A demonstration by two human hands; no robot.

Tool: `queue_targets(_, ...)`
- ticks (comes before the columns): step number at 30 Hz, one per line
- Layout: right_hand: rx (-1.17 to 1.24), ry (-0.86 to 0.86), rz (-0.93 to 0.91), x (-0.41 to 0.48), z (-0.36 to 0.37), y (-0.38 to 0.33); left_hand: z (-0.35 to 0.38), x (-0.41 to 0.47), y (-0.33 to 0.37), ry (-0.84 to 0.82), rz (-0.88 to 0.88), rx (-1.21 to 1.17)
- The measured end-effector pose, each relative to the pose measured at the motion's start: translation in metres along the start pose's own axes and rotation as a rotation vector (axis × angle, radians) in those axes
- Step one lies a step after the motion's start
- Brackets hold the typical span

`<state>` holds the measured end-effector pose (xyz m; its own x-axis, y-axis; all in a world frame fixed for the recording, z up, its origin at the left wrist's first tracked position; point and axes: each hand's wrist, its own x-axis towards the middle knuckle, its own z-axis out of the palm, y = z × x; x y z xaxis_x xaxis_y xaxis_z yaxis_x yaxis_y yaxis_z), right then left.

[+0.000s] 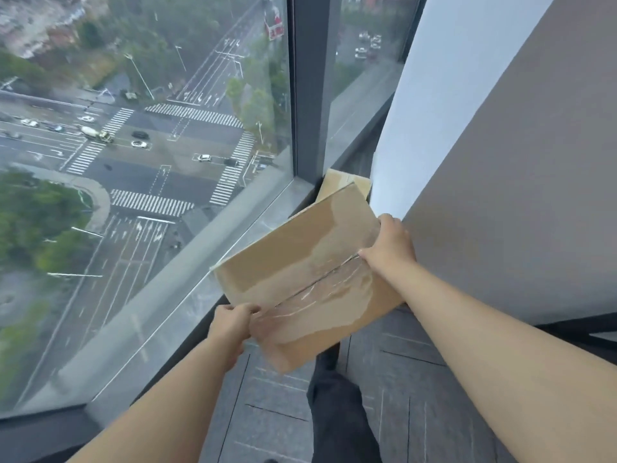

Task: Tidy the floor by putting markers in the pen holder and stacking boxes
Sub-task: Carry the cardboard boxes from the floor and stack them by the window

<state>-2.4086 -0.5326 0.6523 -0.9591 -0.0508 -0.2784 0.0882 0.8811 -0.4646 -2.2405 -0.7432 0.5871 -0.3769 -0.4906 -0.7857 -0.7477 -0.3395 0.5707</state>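
Note:
I hold a brown cardboard box [300, 262], its top sealed with clear tape, in the air above the floor near a window corner. My left hand [232, 324] grips its near left edge. My right hand [389, 245] grips its far right edge. The box is tilted. Behind it, in the corner between the window and the wall, a second cardboard box [337, 183] shows partly; the held box hides most of it. No markers or pen holder are in sight.
A floor-to-ceiling window [150, 128] with a grey sill [200, 262] runs along the left. A white pillar [417, 111] and a grey wall [534, 178] stand at the right. Grey carpet tiles [273, 412] cover the floor, and my dark trouser leg [337, 409] shows below.

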Motion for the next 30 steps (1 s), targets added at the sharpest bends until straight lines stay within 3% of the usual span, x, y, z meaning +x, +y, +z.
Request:
queue_targets(11, 0.053, -0.115, 0.015, 0.279, 0.001, -0.029, 0.139, 0.153, 0.157, -0.039, -0.175, -0.136)
queue_targets(22, 0.173, -0.094, 0.234, 0.437, 0.037, -0.042, 0.231, 0.283, 0.243, -0.040, -0.340, -0.122)
queue_targets(30, 0.104, -0.087, 0.190, 0.538, 0.068, -0.025, 0.278, 0.380, 0.275, -0.100, -0.355, -0.047)
